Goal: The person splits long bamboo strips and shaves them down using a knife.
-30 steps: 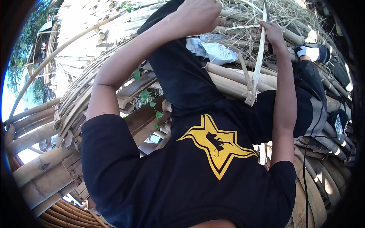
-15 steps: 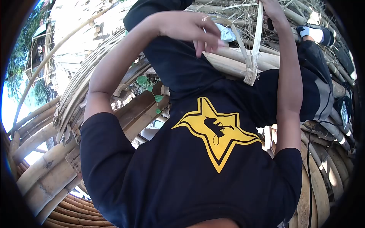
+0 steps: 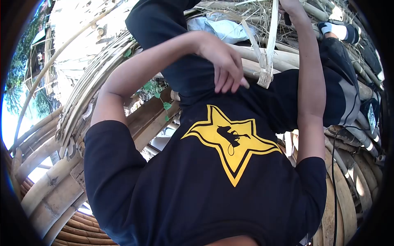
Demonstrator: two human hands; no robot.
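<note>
My left hand (image 3: 225,65) hangs over my lap, just above the yellow star on the black shirt (image 3: 184,184). Its fingers point down, slightly apart, and nothing shows in them. At the top edge my right hand (image 3: 290,7), partly cut off by the frame, is closed around a dark handle (image 3: 287,18). Close to its left, a pale bamboo strip (image 3: 271,37) runs up out of view. The strip's lower end (image 3: 264,78) rests by my thigh, where a second, bent strip (image 3: 252,39) meets it.
Bamboo poles (image 3: 283,61) lie across the area beyond my lap. A pale blue-white sheet (image 3: 225,29) lies near loose straw (image 3: 262,20). Split bamboo (image 3: 88,92) is stacked at the left, beside a green vine (image 3: 166,105). A black cable (image 3: 334,180) hangs at the right.
My left hand has come down from the top, away from the strips, to my lap; its fingers have opened from a fist. My right hand has moved up towards the frame edge.
</note>
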